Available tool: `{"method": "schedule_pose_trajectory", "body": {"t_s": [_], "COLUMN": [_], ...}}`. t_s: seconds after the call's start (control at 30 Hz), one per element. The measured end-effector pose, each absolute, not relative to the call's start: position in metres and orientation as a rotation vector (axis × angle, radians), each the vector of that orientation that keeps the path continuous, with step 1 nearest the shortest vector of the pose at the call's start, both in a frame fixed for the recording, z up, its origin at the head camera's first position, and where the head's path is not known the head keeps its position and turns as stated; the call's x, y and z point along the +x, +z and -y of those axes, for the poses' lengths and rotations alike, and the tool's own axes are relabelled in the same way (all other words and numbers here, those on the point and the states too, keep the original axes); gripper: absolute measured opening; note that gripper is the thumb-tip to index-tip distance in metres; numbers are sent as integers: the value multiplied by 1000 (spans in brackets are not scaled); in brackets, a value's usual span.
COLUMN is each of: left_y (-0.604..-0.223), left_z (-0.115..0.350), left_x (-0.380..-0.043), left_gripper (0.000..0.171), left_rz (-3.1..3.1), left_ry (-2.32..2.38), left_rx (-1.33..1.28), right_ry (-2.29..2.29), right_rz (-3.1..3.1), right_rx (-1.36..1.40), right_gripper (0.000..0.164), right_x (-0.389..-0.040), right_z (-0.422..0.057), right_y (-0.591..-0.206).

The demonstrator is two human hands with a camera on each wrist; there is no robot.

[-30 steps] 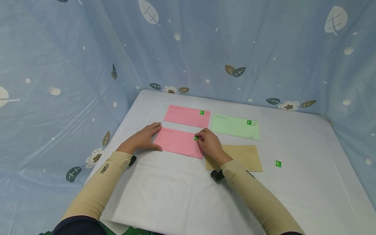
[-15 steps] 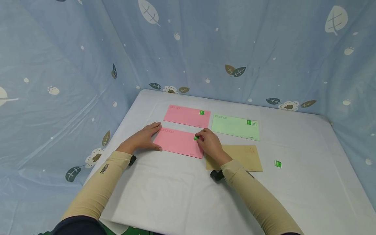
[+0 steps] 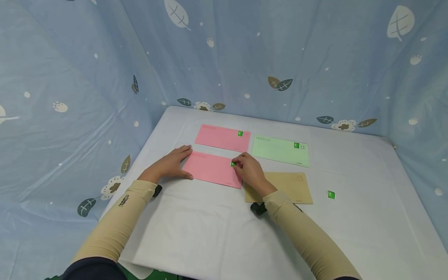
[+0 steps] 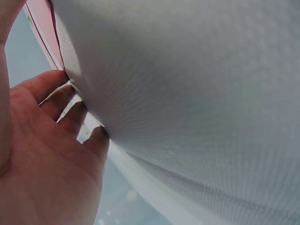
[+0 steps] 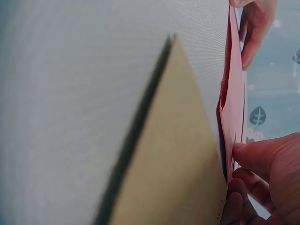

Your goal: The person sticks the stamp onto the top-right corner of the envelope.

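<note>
The front pink envelope [image 3: 211, 170] lies flat on the white-covered table. At its left end rests my left hand [image 3: 168, 165], thumb spread from the fingers, fingertips by the far corner and thumb by the near one. My right hand [image 3: 251, 171] pinches a small green stamp [image 3: 233, 164] over the envelope's upper right corner, its fingers hiding part of the stamp. In the right wrist view, the thumb [image 5: 255, 152] sits right at the pink surface. The left wrist view shows the left fingers [image 4: 44, 86] extended against the cloth beside the pink edge.
A tan envelope [image 3: 287, 187] lies partly under my right wrist. Behind are another pink envelope [image 3: 218, 138] and a light green one [image 3: 276, 152], each bearing a green stamp. One loose stamp [image 3: 331, 195] lies at the right. A blue patterned curtain [image 3: 238, 50] encloses the table.
</note>
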State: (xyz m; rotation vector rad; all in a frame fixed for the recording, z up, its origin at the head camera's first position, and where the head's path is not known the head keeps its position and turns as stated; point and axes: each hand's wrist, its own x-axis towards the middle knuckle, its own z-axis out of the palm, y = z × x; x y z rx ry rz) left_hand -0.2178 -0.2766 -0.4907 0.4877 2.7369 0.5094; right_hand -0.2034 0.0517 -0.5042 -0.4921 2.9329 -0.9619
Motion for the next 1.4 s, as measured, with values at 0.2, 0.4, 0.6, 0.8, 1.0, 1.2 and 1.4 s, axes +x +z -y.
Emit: {"method": "schedule_pose_trajectory", "body": {"t_s": [0.2,0.4,0.6,0.8,1.0,1.2,1.4], "left_y": [-491,-492,-489,-488,-489,-489,-487], "left_z": [277,277,277,277,277,277,278], "left_x": [-217,-217,-215,-215,-215,-215,-215], "left_gripper": [123,124,123,122,123,123,122], "left_rz": [-2739,-2738,-2739,-2740,-2739,-2736,-2725], "left_ry": [516,520,521,520,521,533,559], "left_rx": [491,498,506,509,513,521,517], "right_ry": [-973,-1001,-1010,-936,-884,-877,-913], "right_rz": [-2939,-2939,-2907,-2938,-2951,-2956,-2968], "right_rx": [-483,-457,-481,-525,-530,-542,-578], "right_gripper": [23,22,23,23,22,23,22], "right_x": [-203,-202,-195,-188,-187,-188,-188], "right_z": [-51,-50,-49,-47,-47,-48,-49], "right_y": [-504,-504,-501,-500,-500,-500,-501]}}
